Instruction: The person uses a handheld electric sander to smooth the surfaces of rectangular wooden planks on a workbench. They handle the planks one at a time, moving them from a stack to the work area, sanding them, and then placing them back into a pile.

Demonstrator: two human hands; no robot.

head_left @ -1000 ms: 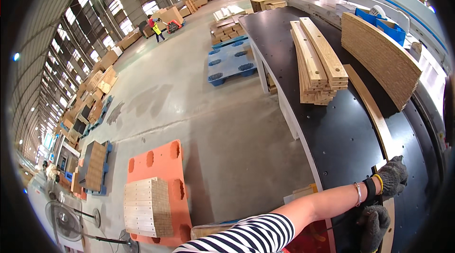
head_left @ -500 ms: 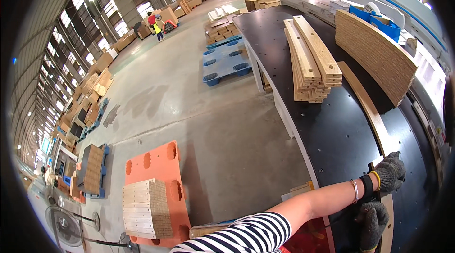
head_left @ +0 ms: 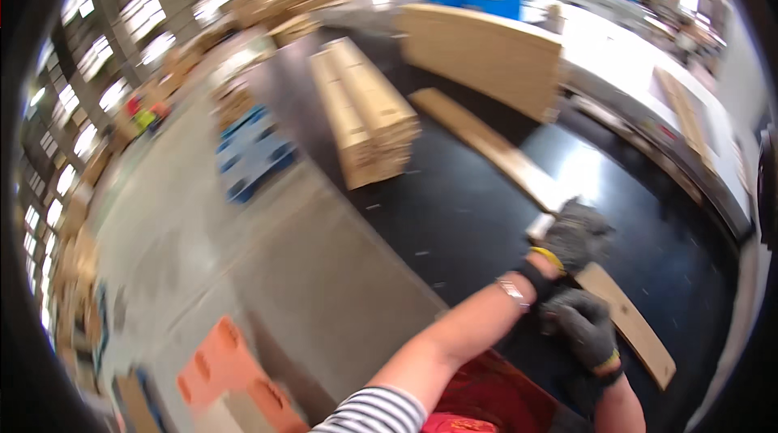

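Note:
A long, narrow wooden board lies on the black tabletop. My gloved left hand is over its middle, fingers curled down around it and blurred. A small pale piece shows beside that hand; I cannot tell whether it is separate. Nearer to me, past my left wrist, a wooden length with a hole near its end comes out; the join with the far part is hidden. My gloved right hand is closed just left of this length, below my left wrist. Whatever its fingers hold is hidden.
Stacked wooden boards stand on the table's far left, and a taller stack of panels behind the board. A blue bin is farther back. On the floor at left are a blue pallet and an orange pallet.
My view has swung right, so the table and both hands appear farther left. My left hand stays on the board; my right hand and forearm now show more fully beside it.

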